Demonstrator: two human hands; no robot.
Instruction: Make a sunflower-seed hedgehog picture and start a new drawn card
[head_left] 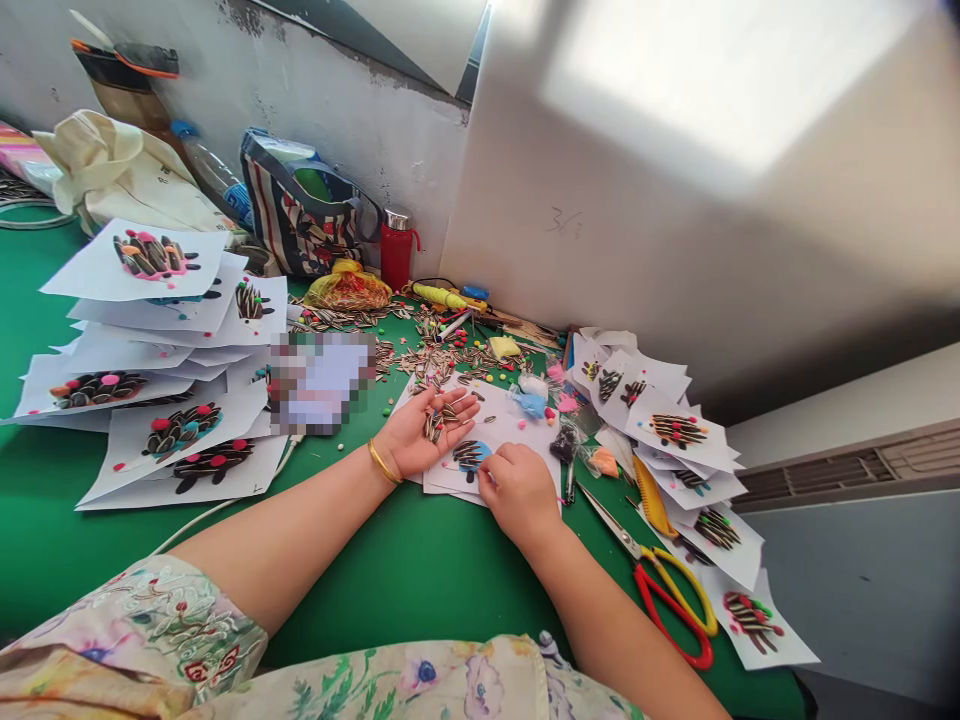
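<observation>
My left hand [431,425] lies palm up on the green table [405,570], fingers spread, with several striped sunflower seeds [436,422] resting in the palm; a gold bangle sits on the wrist. My right hand [517,490] is curled, fingertips pressed down on a white sheet [517,430] beside a blue clay patch [472,457] partly covered with seeds. What the right fingertips pinch is hidden.
Red-and-yellow scissors [671,600] lie right of my right arm. Finished seed pictures on white sheets pile up at left [180,430] and right [679,430]. Loose seeds [427,355], clay bits, a red flask [397,250], a striped bag [304,215] and a glue gun [442,296] lie behind.
</observation>
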